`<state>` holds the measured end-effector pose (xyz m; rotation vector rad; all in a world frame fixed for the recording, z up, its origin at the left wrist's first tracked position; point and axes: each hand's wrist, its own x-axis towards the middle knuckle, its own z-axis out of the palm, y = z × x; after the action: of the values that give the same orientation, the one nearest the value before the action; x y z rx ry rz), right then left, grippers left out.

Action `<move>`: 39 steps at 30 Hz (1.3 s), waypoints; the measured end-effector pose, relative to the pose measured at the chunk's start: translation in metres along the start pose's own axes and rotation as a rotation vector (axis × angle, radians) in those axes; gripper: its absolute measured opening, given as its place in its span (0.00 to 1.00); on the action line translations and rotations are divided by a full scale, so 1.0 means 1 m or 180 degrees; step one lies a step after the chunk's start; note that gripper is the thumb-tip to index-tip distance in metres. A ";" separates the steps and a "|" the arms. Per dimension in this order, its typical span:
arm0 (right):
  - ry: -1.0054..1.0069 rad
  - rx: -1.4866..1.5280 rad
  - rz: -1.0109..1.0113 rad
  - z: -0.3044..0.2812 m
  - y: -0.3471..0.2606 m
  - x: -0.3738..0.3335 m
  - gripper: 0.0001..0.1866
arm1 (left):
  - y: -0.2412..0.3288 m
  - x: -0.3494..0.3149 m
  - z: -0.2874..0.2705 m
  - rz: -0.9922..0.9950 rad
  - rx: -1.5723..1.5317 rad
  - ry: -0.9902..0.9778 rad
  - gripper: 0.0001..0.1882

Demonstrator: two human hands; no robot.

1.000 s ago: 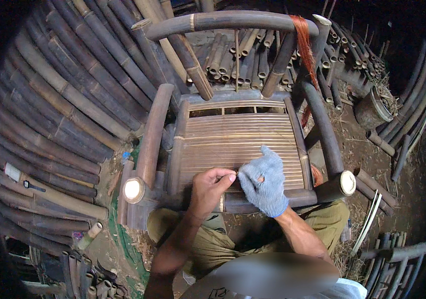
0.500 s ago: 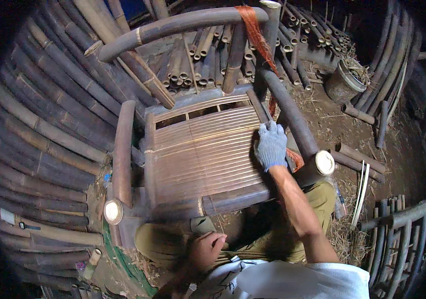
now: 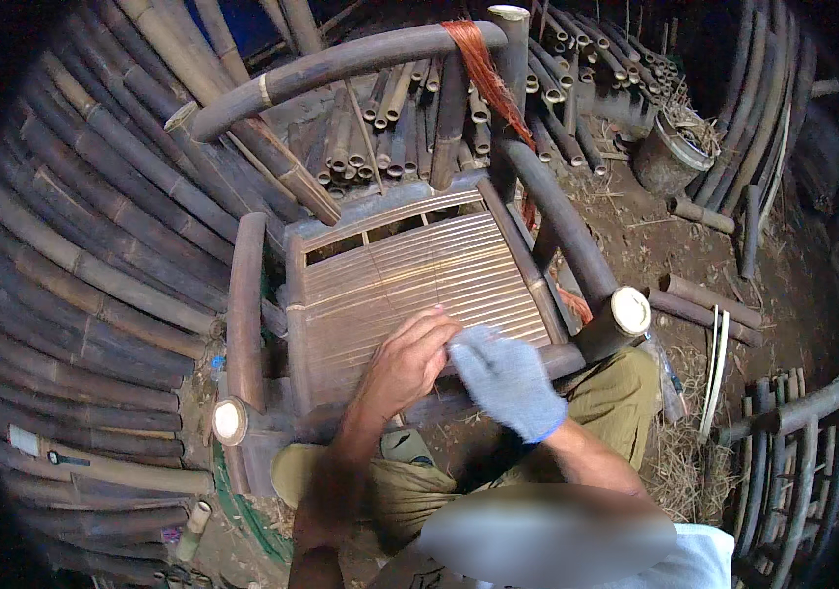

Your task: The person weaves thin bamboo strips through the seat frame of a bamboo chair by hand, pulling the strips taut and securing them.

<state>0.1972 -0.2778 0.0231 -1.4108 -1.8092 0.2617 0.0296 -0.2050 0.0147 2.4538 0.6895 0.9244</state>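
A dark bamboo chair stands before me, its seat [image 3: 370, 334] made of narrow split-bamboo slats. Over the front part of the seat, my bare left hand [image 3: 405, 358] has its fingers drawn together. My right hand [image 3: 508, 378], in a grey knit glove, meets it at the fingertips with its fingers bent. Whatever is pinched between them is hidden or too small to name. A fine dark line runs across the slats just beyond the fingers. Near the back of the seat, gaps show between the last slats. Orange-red strands [image 3: 486, 74] hang over the chair's top rail [image 3: 351, 61].
Dark bamboo poles [image 3: 95, 285] line the left side. Cut bamboo tubes [image 3: 390, 123] are stacked behind the chair. To the right are a bucket of shavings [image 3: 670, 157], loose bamboo pieces [image 3: 704, 309] and a bamboo frame [image 3: 802, 422]. A watch [image 3: 68, 457] lies among the left poles.
My gloved right hand has left the seat's right edge and come to the middle front. My left hand has risen from my lap to meet it over the slats.
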 end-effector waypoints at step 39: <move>0.0009 -0.0172 0.0279 -0.102 0.226 0.282 0.17 | -0.039 -0.082 0.040 -0.2566 -0.0107 0.0220 0.07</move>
<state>0.4166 0.0208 0.0842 -1.5297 -1.7664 0.2576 -0.0080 -0.2301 -0.0735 1.8297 1.5064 0.6693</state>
